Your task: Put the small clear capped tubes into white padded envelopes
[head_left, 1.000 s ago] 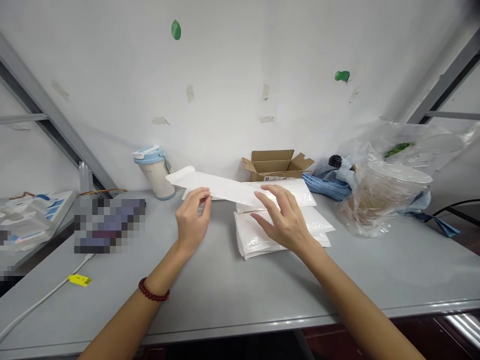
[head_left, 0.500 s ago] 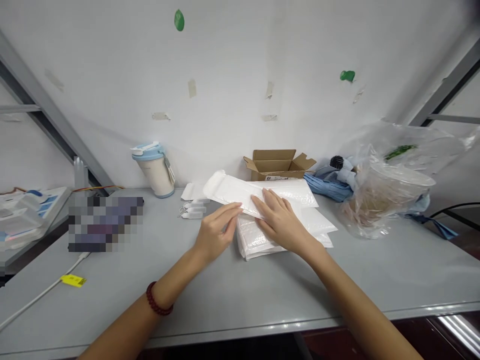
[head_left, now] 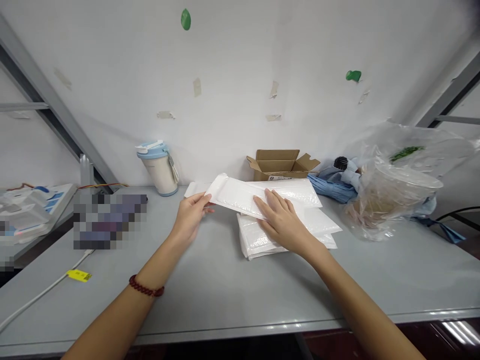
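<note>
A white bubble mailer [head_left: 240,194] lies across the top of a stack of white bubble mailers [head_left: 318,227] on the grey table [head_left: 225,295]. My left hand [head_left: 189,217] pinches the mailer's left flap end, which sticks out past the stack and is lifted slightly. My right hand [head_left: 285,222] lies flat on the mailer with fingers stretched out, pressing it onto the stack. A red bead bracelet [head_left: 145,288] circles my left wrist.
Against the wall stand a light blue and white jug [head_left: 160,167], an open cardboard box [head_left: 282,164], blue cloth [head_left: 330,182] and a clear plastic bag with containers [head_left: 397,190]. A white cable with a yellow tag [head_left: 78,275] runs at the left.
My left hand moved left from beside the right hand to the mailer's flap end and took hold of it. The right hand stays flat on the mailer.
</note>
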`<state>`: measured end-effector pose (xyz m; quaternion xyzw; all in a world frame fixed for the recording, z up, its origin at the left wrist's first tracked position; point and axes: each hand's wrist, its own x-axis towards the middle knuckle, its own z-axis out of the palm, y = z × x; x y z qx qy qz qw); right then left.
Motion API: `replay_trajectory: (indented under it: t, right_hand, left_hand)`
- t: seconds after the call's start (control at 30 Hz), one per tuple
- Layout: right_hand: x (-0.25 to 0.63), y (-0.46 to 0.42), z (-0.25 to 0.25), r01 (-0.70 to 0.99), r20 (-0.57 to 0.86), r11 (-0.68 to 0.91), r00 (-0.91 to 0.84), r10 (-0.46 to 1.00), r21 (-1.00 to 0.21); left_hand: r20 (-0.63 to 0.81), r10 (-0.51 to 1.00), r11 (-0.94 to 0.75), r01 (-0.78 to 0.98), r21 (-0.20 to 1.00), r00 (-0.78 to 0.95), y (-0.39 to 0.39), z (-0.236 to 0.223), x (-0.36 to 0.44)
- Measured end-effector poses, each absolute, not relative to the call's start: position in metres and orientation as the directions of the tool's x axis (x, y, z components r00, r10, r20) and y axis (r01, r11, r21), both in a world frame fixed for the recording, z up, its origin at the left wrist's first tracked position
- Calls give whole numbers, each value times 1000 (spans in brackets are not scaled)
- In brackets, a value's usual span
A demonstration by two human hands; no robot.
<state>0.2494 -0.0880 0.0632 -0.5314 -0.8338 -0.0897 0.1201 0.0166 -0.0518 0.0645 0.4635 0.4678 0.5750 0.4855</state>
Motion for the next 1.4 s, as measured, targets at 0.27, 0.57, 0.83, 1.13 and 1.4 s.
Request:
replay_trajectory:
  t: [0.27, 0.57, 0.83, 1.13, 1.4]
  right_hand:
    - [246, -91, 67, 916, 375, 385, -399, 837, 115]
    - [247, -91, 65, 908, 459, 398, -413, 787, 135]
    - [248, -88, 61, 906, 501, 404, -408, 763, 123]
    - [249, -89, 68, 896, 571, 437, -400, 717, 78]
    - [251, -88, 71, 901, 611, 430, -372, 699, 56]
  left_hand:
    - [24, 997, -7, -232, 973, 71, -59, 61, 29]
    - [79, 917, -93, 16, 996, 391, -72, 66, 38]
    - [106, 906, -149, 75, 986, 411, -83, 73, 46]
    - [100, 954, -164, 212, 963, 283, -83, 71, 48]
    - [174, 954, -273, 463, 843, 245, -66, 76, 24]
